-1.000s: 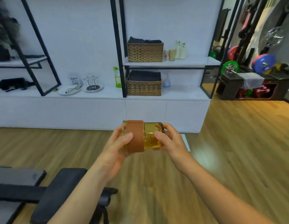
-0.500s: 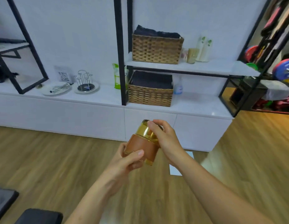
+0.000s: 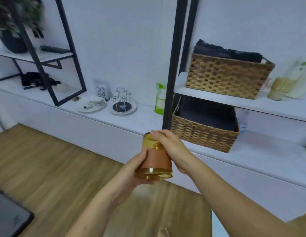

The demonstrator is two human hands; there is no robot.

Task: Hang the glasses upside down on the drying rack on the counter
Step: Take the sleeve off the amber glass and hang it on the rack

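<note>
Currently, head view: amber glass [image 3: 154, 159] with brown sleeve held mid-air over the wood floor [image 3: 46, 168], open end down. Left hand [image 3: 131, 171] cups its lower rim, fingers curled around it. Right hand [image 3: 171, 147] clasps the top. Wire drying rack [image 3: 122, 101] stands on the white counter [image 3: 145, 118] at 11 o'clock, well apart.
</note>
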